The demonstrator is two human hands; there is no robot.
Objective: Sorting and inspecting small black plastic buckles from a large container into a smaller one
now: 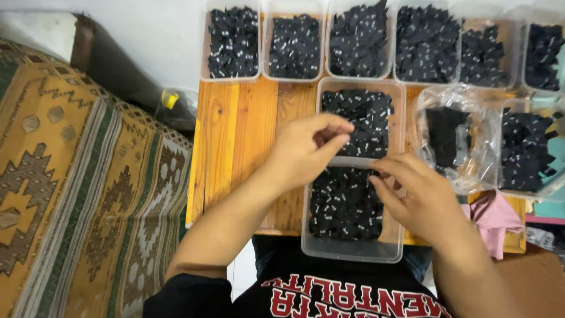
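Shirt: black shirt (329,294) with red lettering at the bottom centre of the frame, nearest the camera.
Near tub: clear plastic tub (353,250) at lower centre, overhanging the table's near edge and filled with small black labels (344,203).
Right hand: right hand (421,197) at centre right, over the near tub's right rim; fingertips drawn together, but whether they pinch a label I cannot tell.
Left hand: left hand (306,150) at centre, thumb and forefinger drawn close just above the far rim of the near tub; whether anything sits between them I cannot tell.
Second tub: another clear tub (400,118) of black labels just beyond the hands, touching the near one.
Bag: crumpled clear plastic bag (465,165) holding black pieces, right of centre.
Pink cloth: pink cloth (494,221) at lower right.
Table: wooden table (235,141) under everything.
Far row: row of clear tubs (294,44) of black labels along the top edge.
Rug: patterned woven rug (76,194) on the left.
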